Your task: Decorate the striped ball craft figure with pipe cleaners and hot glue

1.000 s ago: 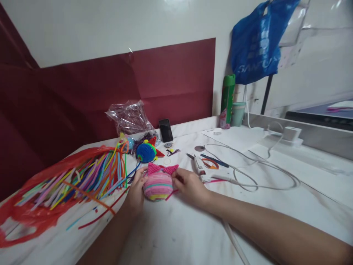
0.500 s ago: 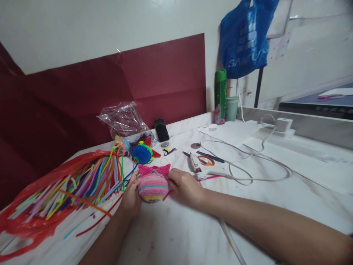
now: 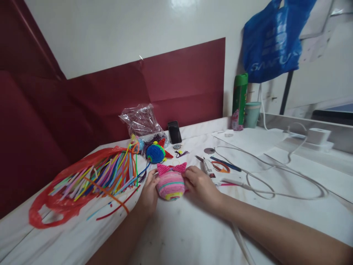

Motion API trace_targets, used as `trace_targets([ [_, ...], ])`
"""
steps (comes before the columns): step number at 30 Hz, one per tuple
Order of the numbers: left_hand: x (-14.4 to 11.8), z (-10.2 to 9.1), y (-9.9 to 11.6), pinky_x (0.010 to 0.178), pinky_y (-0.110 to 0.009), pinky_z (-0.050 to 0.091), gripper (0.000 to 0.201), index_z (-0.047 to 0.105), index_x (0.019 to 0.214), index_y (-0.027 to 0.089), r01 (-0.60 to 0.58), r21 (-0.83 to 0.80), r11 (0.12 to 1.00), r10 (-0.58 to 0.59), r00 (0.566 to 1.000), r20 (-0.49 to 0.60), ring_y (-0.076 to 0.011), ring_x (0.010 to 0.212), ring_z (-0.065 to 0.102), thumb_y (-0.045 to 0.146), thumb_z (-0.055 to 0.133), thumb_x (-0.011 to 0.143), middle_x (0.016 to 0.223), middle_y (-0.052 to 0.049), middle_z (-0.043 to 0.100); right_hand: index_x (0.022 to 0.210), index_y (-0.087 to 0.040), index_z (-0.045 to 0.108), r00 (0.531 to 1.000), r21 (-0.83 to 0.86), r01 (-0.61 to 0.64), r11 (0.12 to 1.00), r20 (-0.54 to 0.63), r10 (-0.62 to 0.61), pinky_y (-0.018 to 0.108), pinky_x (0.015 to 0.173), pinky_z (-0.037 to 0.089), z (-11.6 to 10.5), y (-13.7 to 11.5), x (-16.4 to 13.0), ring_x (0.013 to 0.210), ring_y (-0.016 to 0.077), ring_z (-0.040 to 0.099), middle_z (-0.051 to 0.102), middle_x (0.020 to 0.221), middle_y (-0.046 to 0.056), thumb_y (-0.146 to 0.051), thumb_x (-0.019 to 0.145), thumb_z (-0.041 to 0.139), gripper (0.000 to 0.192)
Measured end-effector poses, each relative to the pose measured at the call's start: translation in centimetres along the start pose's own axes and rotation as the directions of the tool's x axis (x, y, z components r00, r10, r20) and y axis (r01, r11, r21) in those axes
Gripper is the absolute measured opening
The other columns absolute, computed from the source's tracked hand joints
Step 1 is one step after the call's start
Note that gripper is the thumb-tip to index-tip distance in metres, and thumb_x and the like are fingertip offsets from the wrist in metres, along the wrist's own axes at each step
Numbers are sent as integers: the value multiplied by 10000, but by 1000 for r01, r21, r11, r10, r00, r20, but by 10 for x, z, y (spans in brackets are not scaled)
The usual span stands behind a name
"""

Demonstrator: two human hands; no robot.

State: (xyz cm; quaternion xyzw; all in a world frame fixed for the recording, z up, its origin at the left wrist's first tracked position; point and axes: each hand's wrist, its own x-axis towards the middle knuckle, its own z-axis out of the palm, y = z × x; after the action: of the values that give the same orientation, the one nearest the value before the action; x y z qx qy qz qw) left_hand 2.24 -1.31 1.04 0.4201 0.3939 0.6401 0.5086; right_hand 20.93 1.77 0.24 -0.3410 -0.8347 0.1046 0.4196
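Between my two hands is a round pipe-cleaner craft figure (image 3: 171, 186), striped in pink, teal and yellow, with two pointed dark-pink pieces on its upper side. My left hand (image 3: 149, 190) grips its left side, thumb and fingers against it. On the opposite side my right hand (image 3: 200, 184) holds it with bent fingers, whose tips are partly hidden. Just beyond lies a similar blue and green figure (image 3: 156, 153) with red pointed pieces. A white glue gun (image 3: 217, 176) rests to the right of my right hand, beside orange-handled scissors (image 3: 222, 168).
Many coloured pipe cleaners (image 3: 110, 175) lie on a red plastic bag (image 3: 62, 217) at left. Clear plastic wrap (image 3: 142, 119) and a phone (image 3: 174, 132) are at the back. A white cable (image 3: 286, 163) loops across the right side. A green bottle (image 3: 240, 101) stands near a cup (image 3: 252, 115).
The camera has turned left, so everything sits farther right in the picture. Both hands keep hold of the striped figure; a pink strip by my right hand shows less.
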Motion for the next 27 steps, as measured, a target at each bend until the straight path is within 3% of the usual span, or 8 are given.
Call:
trace_targets([
  [12,0,-8,0,828,-320,441,350,526,1062,192,40,-17,999,-38,996,78,-226,992,597,233,613,725,1118,-67,629,793,-186,549,1000,13,-12,1000,-10,12,294,674,447,5,6,-4,760,174,524,540,822,58,-105,834,437,144],
  [20,1,-9,-1,807,-333,438,344,546,1040,175,21,-75,997,-14,996,90,-240,960,604,317,597,731,1027,-73,656,786,-178,528,1000,35,-3,999,-11,3,303,670,442,3,3,-4,746,180,536,538,817,62,-105,829,418,138],
  [27,-1,-8,2,819,-327,445,342,542,1018,191,81,-108,991,-74,995,69,-230,975,609,184,629,687,1045,-68,659,775,-188,515,1000,59,-6,998,-9,6,292,667,447,4,-2,-5,722,168,530,533,807,53,-99,825,424,137],
])
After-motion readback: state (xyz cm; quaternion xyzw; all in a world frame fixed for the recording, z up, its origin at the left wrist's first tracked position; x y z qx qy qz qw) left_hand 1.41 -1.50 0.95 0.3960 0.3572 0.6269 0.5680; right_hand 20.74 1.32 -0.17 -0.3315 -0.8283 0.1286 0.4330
